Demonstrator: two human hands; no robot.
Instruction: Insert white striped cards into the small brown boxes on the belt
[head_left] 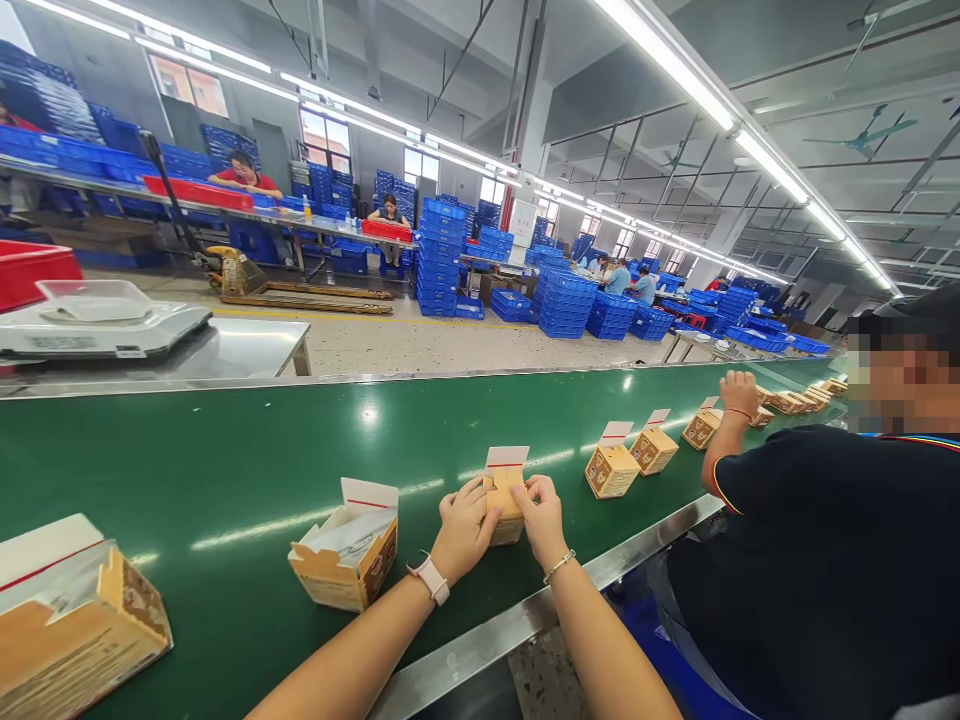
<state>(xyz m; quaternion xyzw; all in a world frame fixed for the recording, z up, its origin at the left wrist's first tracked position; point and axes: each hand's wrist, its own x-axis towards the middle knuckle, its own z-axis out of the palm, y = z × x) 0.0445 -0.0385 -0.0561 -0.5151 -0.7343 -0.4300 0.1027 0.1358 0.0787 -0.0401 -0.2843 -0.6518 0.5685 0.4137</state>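
Note:
A small tan cardboard box (506, 528) stands on the green conveyor belt (247, 450) between my hands, its white back flap with a red stripe sticking up. My left hand (466, 525) grips the box's left side, thumb and fingers at the top edge. On the opposite side, my right hand (541, 515) holds it with the thumb on the top panel. Left of my hands sits an open box (349, 570) with a clear plastic-wrapped item inside. Another open box (82, 640) is nearer, at the lower left. What lies inside the held box is hidden.
Further right stand boxes with raised flaps, a near one (611, 470) and another (655, 450). A co-worker in a dark shirt (825, 560) sits at my right, one hand over the belt. A metal rim (480, 655) edges it. A scale (105, 325) stands beyond, at left.

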